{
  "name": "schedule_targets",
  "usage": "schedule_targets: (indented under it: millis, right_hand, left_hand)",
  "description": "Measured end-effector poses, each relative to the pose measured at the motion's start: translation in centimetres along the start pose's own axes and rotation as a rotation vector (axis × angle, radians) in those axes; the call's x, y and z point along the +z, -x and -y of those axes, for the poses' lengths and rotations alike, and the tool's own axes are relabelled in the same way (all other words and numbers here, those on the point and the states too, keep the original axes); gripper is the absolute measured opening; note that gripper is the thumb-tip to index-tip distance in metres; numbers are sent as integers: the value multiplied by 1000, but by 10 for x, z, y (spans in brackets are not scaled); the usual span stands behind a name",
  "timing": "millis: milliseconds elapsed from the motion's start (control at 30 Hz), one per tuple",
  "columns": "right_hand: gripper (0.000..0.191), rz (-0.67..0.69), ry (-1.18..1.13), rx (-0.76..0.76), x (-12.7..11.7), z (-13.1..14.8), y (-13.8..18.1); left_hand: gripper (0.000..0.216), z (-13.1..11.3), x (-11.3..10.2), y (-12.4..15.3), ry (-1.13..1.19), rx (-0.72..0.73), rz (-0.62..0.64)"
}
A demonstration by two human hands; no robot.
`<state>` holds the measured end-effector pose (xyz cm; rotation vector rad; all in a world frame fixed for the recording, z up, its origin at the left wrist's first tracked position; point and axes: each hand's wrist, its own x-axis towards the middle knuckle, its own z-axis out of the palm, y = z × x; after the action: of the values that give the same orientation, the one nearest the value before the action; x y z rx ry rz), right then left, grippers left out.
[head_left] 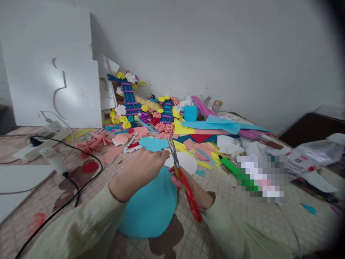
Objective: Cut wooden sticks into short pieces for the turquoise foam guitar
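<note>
A large rounded sheet of blue paper (148, 207) spreads in front of me, low in the view. My left hand (142, 169) lies across its upper part with the fingers closed on the paper, though the fingertips are partly hidden. My right hand (190, 185) holds a pair of red-handled scissors (187, 190). Their metal blades point away from me, slightly apart, close by the left fingertips. A white paper piece (187, 163) lies just beyond the scissors. Another blue paper part (153, 144) shows past the left hand; whether it joins the sheet cannot be seen.
Crepe-paper flowers (125, 120) and blue guitar shapes (129, 97) stand against the wall. Paper scraps (205, 149) and markers (131, 142) clutter the table's back. To the left are a glue gun (54, 162), a black cable (101, 162) and a white board (54, 72).
</note>
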<state>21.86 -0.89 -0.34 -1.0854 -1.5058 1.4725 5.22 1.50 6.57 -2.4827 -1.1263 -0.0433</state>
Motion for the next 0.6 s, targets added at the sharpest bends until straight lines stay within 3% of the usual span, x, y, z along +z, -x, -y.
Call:
schedule_targets:
  millis: [267, 600]
  right_hand:
    - [18, 35, 13, 16, -5, -9, 2]
    - [13, -56, 37, -63, -3, -9, -2]
  left_hand:
    - [25, 3, -1, 1, 14, 55, 32]
    - [31, 4, 0, -4, 75, 35, -7]
